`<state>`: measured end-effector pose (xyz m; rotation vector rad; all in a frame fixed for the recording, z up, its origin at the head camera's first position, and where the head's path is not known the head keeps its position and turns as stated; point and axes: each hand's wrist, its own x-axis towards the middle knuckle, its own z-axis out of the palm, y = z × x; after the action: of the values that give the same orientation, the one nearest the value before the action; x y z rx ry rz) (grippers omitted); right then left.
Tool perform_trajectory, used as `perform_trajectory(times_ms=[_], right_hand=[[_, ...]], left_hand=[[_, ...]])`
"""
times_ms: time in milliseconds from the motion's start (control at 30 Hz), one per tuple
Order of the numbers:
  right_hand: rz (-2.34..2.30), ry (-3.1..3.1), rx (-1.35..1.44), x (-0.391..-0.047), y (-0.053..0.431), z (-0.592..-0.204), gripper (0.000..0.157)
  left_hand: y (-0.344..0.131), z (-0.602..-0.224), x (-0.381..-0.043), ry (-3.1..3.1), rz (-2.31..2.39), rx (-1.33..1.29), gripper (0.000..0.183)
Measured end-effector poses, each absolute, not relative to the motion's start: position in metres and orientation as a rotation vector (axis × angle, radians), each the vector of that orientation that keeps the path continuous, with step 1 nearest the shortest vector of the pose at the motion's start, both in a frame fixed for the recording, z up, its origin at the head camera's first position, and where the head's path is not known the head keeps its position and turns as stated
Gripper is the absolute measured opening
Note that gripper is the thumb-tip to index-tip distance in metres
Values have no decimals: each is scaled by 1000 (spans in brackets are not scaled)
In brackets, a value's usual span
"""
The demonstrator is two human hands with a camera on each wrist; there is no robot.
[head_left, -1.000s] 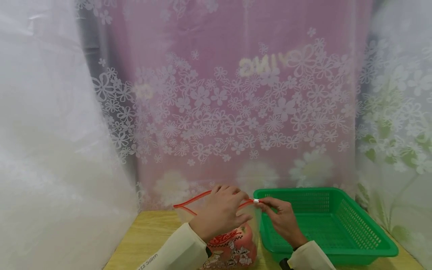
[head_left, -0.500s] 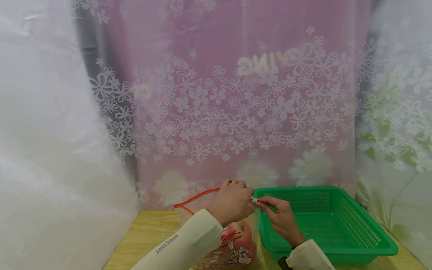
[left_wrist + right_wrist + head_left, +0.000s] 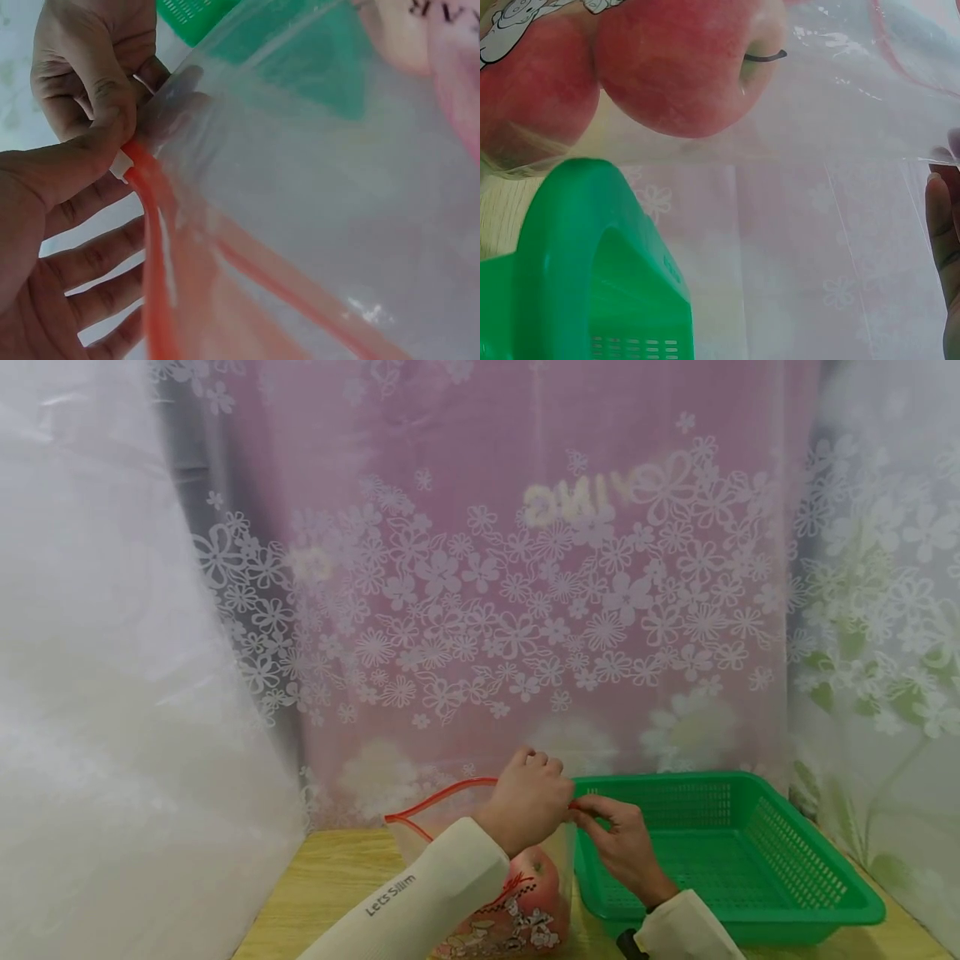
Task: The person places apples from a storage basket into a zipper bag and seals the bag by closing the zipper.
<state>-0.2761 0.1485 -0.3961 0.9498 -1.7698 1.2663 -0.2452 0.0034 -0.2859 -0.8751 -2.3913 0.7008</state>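
Note:
A clear zip bag [image 3: 450, 792] with a red zip edge and printed cartoon figures stands upright on the table, its mouth gaping on the left side. Red apples [image 3: 686, 64] lie in the bottom of it. At the top right corner my left hand [image 3: 527, 802] pinches the white zip slider [image 3: 121, 163] between thumb and finger; its other fingers spread behind the zip. Right beside it my right hand [image 3: 624, 843] pinches the red end of the zip. The slider is hidden behind the left hand in the head view.
A green perforated plastic basket [image 3: 720, 914] stands on the wooden table [image 3: 330, 868], just right of the bag. Flowered translucent curtains [image 3: 480, 635] hang behind and at both sides.
My left hand has moved right along the bag's top edge, from spread fingers to a pinch on the slider. The right hand keeps hold of the corner.

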Motion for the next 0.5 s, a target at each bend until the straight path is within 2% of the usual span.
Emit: perform_trajectory(times_ms=[300, 500], right_hand=[[1249, -1817, 947, -281, 152, -399, 23], [1242, -1769, 972, -273, 150, -391, 29]], left_hand=[[2, -287, -249, -2273, 785, -902, 23], [1, -289, -249, -2261, 789, -930, 23]])
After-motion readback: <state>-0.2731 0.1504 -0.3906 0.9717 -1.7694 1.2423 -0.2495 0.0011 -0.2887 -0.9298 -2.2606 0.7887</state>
